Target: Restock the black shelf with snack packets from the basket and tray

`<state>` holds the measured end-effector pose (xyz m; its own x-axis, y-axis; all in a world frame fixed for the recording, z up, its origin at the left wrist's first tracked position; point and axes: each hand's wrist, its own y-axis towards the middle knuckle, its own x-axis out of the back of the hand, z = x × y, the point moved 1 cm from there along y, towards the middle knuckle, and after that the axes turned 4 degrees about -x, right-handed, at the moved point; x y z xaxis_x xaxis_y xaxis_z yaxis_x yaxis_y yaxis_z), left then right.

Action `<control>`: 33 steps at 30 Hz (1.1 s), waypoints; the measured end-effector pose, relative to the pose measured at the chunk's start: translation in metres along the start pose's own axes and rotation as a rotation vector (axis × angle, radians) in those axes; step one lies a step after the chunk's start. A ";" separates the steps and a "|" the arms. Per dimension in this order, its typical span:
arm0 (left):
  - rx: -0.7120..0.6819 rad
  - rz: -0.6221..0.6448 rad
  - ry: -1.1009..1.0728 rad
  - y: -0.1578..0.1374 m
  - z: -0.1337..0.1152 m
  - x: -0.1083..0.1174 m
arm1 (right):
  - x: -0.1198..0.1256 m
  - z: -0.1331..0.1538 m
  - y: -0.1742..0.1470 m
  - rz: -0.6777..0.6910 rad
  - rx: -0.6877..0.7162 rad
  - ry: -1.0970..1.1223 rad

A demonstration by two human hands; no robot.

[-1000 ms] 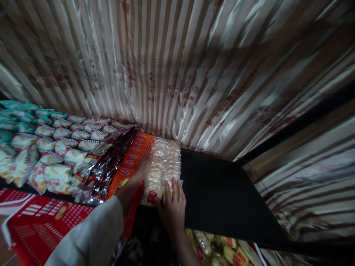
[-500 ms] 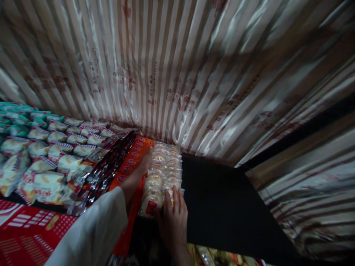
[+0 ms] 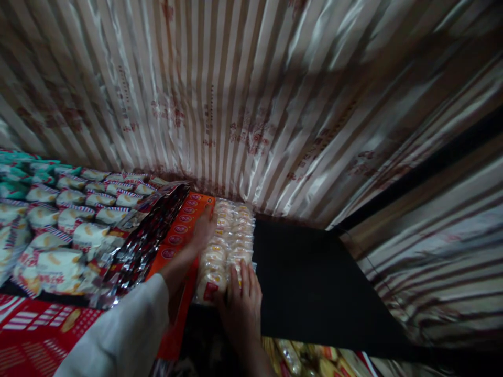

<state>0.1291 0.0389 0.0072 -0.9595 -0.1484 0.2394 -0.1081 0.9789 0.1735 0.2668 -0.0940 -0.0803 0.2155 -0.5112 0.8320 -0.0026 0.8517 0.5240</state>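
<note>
Two rows of clear-wrapped, pale round crackers or biscuits stand packed side by side on the dark shelf. Against the left side of the rows is my left hand, smeared by motion, so its finger pose is unclear. At the near end of the right row, my right hand rests with fingers stretched over the front packets and thumb pointing left; it grips nothing visibly. An orange strip with round purple logos lies left of the crackers, partly under my left forearm.
Dark shiny packets and rows of white snack bags fill the left, with green bags behind. A striped, printed curtain hangs behind. Bare black shelf extends right. Yellowish packets lie below its front edge.
The scene has shifted slightly left in view. Both hands stay in nearly the same places at the cracker rows, the left still blurred.
</note>
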 end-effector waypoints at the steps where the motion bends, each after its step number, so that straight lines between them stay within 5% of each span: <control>1: -0.088 0.004 0.090 -0.003 -0.001 -0.008 | 0.000 0.000 0.000 0.003 0.000 0.008; 5: -0.429 0.112 0.323 -0.047 0.005 -0.031 | -0.001 -0.001 -0.003 -0.021 -0.008 0.057; 9: -0.580 0.175 0.457 -0.114 0.022 -0.028 | 0.000 -0.010 -0.008 -0.043 -0.059 0.228; 15: -0.834 0.203 0.660 -0.161 0.023 -0.025 | 0.010 -0.027 -0.011 -0.105 -0.378 0.655; 20: -0.661 0.021 0.818 -0.173 0.019 -0.041 | -0.004 -0.048 0.001 -0.051 -0.755 0.997; 23: -0.542 -0.092 0.850 -0.175 0.022 -0.046 | -0.017 -0.058 0.018 -0.022 -0.866 1.213; 27: -0.505 -0.120 0.840 -0.174 0.026 -0.047 | -0.024 -0.056 0.040 0.033 -0.854 1.322; 33: -0.470 -0.128 0.844 -0.172 0.029 -0.049 | -0.024 -0.050 0.049 0.311 -0.751 1.500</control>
<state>0.1870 -0.1179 -0.0617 -0.4257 -0.4810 0.7664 0.0924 0.8194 0.5657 0.3105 -0.0340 -0.0839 0.9586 -0.1531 -0.2399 0.1131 0.9785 -0.1727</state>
